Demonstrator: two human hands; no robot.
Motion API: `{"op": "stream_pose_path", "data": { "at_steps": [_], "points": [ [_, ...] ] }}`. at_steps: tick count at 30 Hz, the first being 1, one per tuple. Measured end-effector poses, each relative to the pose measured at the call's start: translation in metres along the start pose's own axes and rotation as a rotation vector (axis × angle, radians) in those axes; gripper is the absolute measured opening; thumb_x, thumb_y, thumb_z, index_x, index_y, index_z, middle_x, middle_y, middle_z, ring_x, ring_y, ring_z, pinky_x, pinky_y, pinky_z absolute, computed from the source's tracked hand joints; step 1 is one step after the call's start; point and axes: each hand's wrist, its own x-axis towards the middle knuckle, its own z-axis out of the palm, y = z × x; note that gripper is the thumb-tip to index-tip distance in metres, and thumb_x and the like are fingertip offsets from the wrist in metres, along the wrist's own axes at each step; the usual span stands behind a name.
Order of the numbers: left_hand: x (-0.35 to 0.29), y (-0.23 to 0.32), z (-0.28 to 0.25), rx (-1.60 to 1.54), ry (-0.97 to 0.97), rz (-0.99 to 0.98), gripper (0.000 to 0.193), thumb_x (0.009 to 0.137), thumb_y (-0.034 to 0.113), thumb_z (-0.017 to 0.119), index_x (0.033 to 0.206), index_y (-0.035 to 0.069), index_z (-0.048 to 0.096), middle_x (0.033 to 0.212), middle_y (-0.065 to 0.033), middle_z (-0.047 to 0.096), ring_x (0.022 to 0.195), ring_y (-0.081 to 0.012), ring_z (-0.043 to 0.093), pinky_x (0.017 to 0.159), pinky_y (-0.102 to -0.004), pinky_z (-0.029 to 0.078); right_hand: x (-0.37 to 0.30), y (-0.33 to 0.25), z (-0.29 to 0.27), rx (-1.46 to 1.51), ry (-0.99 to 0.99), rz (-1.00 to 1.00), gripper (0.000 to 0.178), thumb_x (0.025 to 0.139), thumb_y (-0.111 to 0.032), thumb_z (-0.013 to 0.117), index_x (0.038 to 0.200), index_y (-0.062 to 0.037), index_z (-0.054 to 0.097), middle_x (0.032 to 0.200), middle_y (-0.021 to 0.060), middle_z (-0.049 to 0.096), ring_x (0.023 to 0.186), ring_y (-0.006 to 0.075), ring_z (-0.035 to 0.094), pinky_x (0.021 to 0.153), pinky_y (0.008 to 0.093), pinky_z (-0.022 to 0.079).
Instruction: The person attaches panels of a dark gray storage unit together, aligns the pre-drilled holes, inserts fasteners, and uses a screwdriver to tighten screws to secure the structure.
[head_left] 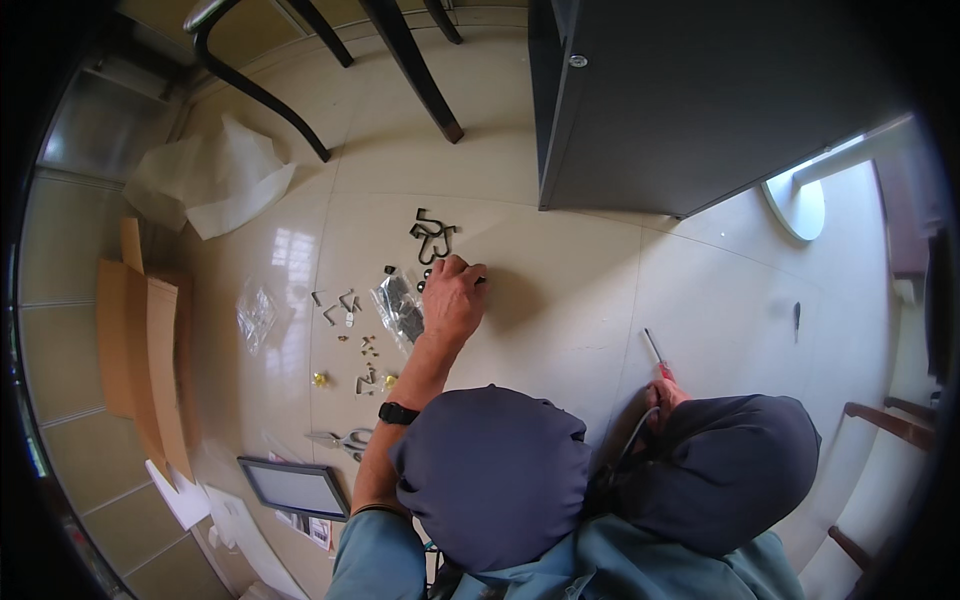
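My left hand [455,300] reaches down to the tiled floor, its fingers curled round a small dark piece that mostly hides beneath them. Black metal hooks [433,238] lie just beyond its fingertips, with small black round pieces by the knuckles. Beside the wrist is a clear plastic bag [398,308] of dark parts. My right hand [664,396], close to my right knee, is closed on a screwdriver [656,350] with a red handle, its metal shaft pointing away from me. My knee partly covers that hand.
Allen keys [349,300], small brass screws [368,346] and scissors [350,441] lie left of my left arm. A black-framed panel [294,487] is nearer me. An opened cardboard box [150,345] stands far left. A dark cabinet [690,110] and chair legs [410,70] stand ahead.
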Motion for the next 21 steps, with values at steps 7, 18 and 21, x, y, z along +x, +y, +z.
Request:
{"op": "stream_pose_path", "data": {
  "at_steps": [7, 18, 21],
  "points": [
    [0.015, -0.006, 0.011, 0.147, -0.048, 0.155, 0.014, 0.071, 0.019, 0.067, 0.083, 0.012, 0.071, 0.087, -0.0080, 0.054, 0.089, -0.0284, 0.052, 0.080, -0.0423, 0.041, -0.001, -0.001, 0.006, 0.130, -0.015, 0.152, 0.026, 0.073, -0.009, 0.060, 0.097, -0.0036, 0.054, 0.071, 0.0040, 0.051, 0.058, 0.0173, 0.048, 0.053, 0.0294, 0.039],
    [0.010, -0.003, -0.001, 0.123, -0.005, 0.226, 0.014, 0.069, 0.010, 0.072, 0.079, 0.003, 0.064, 0.088, -0.0092, 0.061, 0.085, -0.0265, 0.057, 0.074, -0.0386, 0.043, 0.007, -0.022, -0.005, 0.011, -0.101, 0.175, 0.023, 0.075, -0.005, 0.060, 0.097, -0.0067, 0.055, 0.076, 0.0061, 0.057, 0.066, 0.0254, 0.058, 0.059, 0.0338, 0.046],
    [0.013, 0.014, -0.008, -0.414, -0.137, -0.294, 0.019, 0.071, 0.009, 0.072, 0.086, 0.000, 0.064, 0.084, -0.0101, 0.065, 0.072, -0.0227, 0.062, 0.063, -0.0330, 0.046, -0.003, 0.024, 0.017, 0.170, -0.061, 0.248, 0.016, 0.080, -0.005, 0.056, 0.096, -0.0044, 0.057, 0.070, 0.0050, 0.056, 0.061, 0.0202, 0.056, 0.056, 0.0316, 0.044]
  ]
}}
